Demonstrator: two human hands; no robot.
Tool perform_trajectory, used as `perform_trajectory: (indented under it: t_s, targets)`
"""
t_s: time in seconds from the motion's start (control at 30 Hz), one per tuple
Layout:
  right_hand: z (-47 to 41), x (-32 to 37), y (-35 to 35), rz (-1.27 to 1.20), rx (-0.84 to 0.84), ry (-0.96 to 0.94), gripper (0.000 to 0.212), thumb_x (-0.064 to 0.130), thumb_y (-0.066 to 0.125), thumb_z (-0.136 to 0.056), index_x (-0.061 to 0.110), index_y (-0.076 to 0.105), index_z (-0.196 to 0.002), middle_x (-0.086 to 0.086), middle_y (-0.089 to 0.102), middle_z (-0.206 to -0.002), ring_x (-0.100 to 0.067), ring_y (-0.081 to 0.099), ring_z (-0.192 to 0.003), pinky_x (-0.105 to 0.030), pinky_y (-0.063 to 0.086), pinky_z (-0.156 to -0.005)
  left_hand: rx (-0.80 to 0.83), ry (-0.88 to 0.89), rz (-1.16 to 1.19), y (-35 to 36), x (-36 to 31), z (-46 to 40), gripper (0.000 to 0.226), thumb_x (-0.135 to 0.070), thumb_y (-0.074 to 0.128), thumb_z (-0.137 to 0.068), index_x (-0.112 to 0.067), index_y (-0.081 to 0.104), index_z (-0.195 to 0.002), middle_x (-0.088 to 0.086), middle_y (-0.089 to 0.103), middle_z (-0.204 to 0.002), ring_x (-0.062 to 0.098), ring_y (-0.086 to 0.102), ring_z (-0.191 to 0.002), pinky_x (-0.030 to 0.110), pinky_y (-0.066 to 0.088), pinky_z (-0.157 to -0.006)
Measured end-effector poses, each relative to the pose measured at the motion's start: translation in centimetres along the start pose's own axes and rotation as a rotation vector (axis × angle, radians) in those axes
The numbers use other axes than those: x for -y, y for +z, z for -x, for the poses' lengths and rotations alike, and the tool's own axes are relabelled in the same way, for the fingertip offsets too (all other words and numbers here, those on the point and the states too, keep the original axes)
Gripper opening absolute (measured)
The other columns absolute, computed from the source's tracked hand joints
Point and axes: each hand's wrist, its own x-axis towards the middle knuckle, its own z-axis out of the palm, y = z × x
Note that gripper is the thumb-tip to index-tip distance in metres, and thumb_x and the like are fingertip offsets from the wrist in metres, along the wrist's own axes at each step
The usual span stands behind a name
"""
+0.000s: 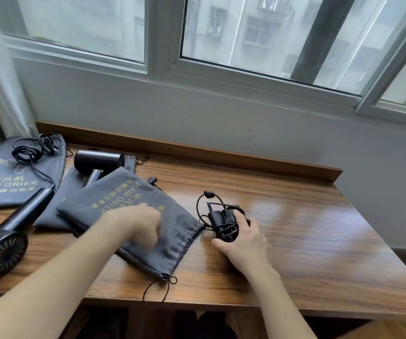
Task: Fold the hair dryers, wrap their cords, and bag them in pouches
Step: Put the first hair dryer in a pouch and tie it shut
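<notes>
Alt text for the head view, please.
A person's right hand grips a cord-wrapped black hair dryer on a wooden desk, while the blurred left hand rests on a grey pouch. Two unbagged dryers lie further left.

Colours: mostly black and grey on brown.
Hair dryers (6,231) matte black, cords (29,149) black; pouches (133,216) dark grey with yellow-gold lettering, black drawstrings (159,287); table (295,241) brown woodgrain; wall (197,113) pale grey; window frames (159,67) white.

A wooden table (295,241) carries three grey pouches (133,216), two unfolded hair dryers (9,231) and a cord-wrapped one (224,223).
</notes>
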Motion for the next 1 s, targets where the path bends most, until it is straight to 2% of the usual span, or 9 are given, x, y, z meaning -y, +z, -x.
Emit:
perform_trajectory:
  t_s: [0.17, 0.27, 0.4, 0.5, 0.6, 0.7, 0.77, 0.83, 1.0]
  targets:
    - [0.3, -0.1, -0.3, -0.057, -0.005, 0.003, 0.091, 0.073, 0.061, -0.070, 0.045, 0.023, -0.148, 0.003, 0.039, -0.143, -0.026, 0.049, -0.125, -0.042, 0.044, -0.094, -0.234, 0.035, 0.109, 4.0, -5.3, -1.4, 0.050, -0.062, 0.062, -0.075, -0.026, 0.053, -0.108, -0.003, 0.064, -0.105, 0.023, 0.062, -0.098, 0.037, 0.053, -0.085]
    - [1.2, -0.6, -0.7, -0.102, 0.010, -0.006, 0.089, 0.074, 0.061, -0.069, 0.046, 0.025, -0.146, 0.006, 0.043, -0.135, -0.025, 0.052, -0.120, -0.040, 0.046, -0.091, -0.261, -0.011, 0.217, 5.3, -4.8, -2.0, 0.027, -0.032, 0.062, -0.078, -0.022, 0.051, -0.101, 0.002, 0.063, -0.106, 0.027, 0.059, -0.101, 0.035, 0.049, -0.080]
    - [3.2, -1.2, -0.7, -0.088, 0.015, -0.047, 0.093, 0.075, 0.059, -0.067, 0.047, 0.023, -0.148, 0.011, 0.040, -0.141, -0.023, 0.053, -0.120, -0.038, 0.047, -0.089, -0.317, -0.048, 0.682, 4.6, -2.0, -1.7, 0.018, -0.008, 0.068, -0.082, -0.016, 0.052, -0.088, 0.005, 0.066, -0.092, 0.022, 0.064, -0.072, 0.032, 0.054, -0.057]
    - [4.1, -1.2, -0.7, -0.179, 0.002, -0.087, 0.093, 0.073, 0.065, -0.065, 0.047, 0.029, -0.147, 0.016, 0.044, -0.137, -0.017, 0.053, -0.120, -0.034, 0.046, -0.091, -0.382, -0.047, 0.724, 4.7, -1.0, -1.1, 0.022, -0.010, 0.076, -0.079, -0.014, 0.055, -0.081, 0.004, 0.067, -0.083, 0.020, 0.062, -0.068, 0.033, 0.053, -0.060]
    - [5.1, -0.2, -0.6, -0.300, -0.008, -0.128, 0.092, 0.068, 0.070, -0.065, 0.046, 0.033, -0.146, 0.022, 0.045, -0.123, -0.004, 0.048, -0.111, -0.026, 0.041, -0.085, -0.344, -0.054, 0.766, 5.3, -1.1, -1.3, 0.017, 0.002, 0.061, -0.086, -0.014, 0.065, -0.081, 0.002, 0.063, -0.081, 0.012, 0.055, -0.057, 0.025, 0.049, -0.051]
    - [5.9, 0.8, -0.2, -0.323, -0.024, -0.175, 0.093, 0.067, 0.069, -0.065, 0.044, 0.032, -0.147, 0.024, 0.044, -0.127, -0.001, 0.046, -0.109, -0.023, 0.038, -0.085, -0.340, 0.014, 0.798, 5.0, -1.7, -1.0, 0.049, 0.007, 0.046, -0.085, -0.033, 0.073, -0.088, -0.006, 0.070, -0.096, 0.009, 0.066, -0.078, 0.016, 0.049, -0.064]
    - [6.4, 1.4, 0.1, -0.268, -0.024, -0.205, 0.096, 0.073, 0.064, -0.063, 0.045, 0.028, -0.148, 0.023, 0.042, -0.132, -0.006, 0.051, -0.115, -0.026, 0.044, -0.088, -0.421, 0.084, 0.872, 4.4, -2.0, -0.3, 0.051, 0.007, 0.053, -0.083, -0.036, 0.069, -0.105, -0.001, 0.070, -0.099, 0.010, 0.064, -0.078, 0.018, 0.048, -0.067]
    - [6.9, 1.8, 0.4, -0.207, -0.013, -0.220, 0.099, 0.078, 0.058, -0.062, 0.046, 0.024, -0.149, 0.020, 0.038, -0.137, -0.014, 0.053, -0.120, -0.032, 0.048, -0.093, -0.530, 0.095, 0.923, 3.7, -2.1, 0.1, 0.051, 0.005, 0.060, -0.084, -0.021, 0.061, -0.128, 0.013, 0.068, -0.107, 0.017, 0.061, -0.067, 0.026, 0.050, -0.062]
    - [7.3, 2.4, 0.5, -0.001, 0.025, -0.220, 0.095, 0.071, 0.061, -0.071, 0.047, 0.016, -0.150, 0.008, 0.023, -0.154, -0.021, 0.045, -0.132, -0.036, 0.043, -0.102, -0.830, 0.053, 1.089, 1.9, -1.7, 0.9, 0.032, -0.003, 0.065, -0.084, -0.030, 0.061, -0.101, -0.003, 0.070, -0.093, 0.015, 0.061, -0.072, 0.033, 0.054, -0.069]
